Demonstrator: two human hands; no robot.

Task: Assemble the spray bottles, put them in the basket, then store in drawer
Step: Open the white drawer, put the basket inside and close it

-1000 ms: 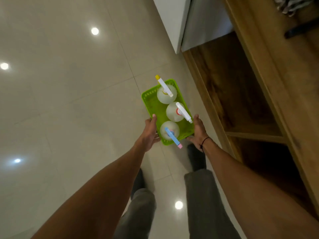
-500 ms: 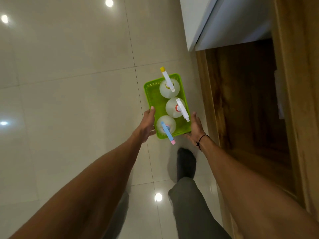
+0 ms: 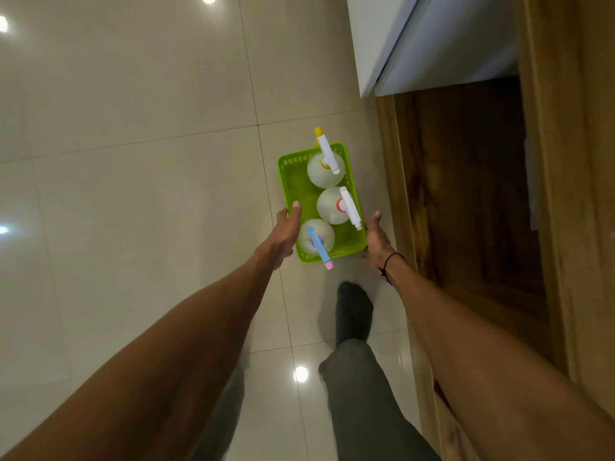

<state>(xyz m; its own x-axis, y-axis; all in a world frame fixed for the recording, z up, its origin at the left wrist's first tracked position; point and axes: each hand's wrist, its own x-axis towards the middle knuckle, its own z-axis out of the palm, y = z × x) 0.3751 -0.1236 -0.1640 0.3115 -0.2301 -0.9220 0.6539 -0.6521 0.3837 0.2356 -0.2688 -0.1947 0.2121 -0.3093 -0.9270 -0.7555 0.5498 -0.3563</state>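
Note:
A green plastic basket (image 3: 289, 181) is carried above the tiled floor, long side pointing away from me. Three translucent spray bottles stand in it: one with a yellow-tipped sprayer (image 3: 324, 168) at the far end, one with a red collar and white sprayer (image 3: 334, 206) in the middle, one with a blue sprayer and pink tip (image 3: 316, 239) nearest me. My left hand (image 3: 283, 232) grips the basket's left rim, thumb over the edge. My right hand (image 3: 376, 236) holds the right side, its fingers hidden under the basket.
An open wooden compartment (image 3: 472, 194) lies to the right of the basket, with a wooden frame (image 3: 572, 161) beside it. A white cabinet (image 3: 382, 38) stands at the upper right. My legs in grey trousers (image 3: 362, 387) step on glossy beige tiles (image 3: 133, 194).
I have walked forward with the basket along the wooden unit; the white cabinet has come nearer. Both hands keep the same hold on the basket.

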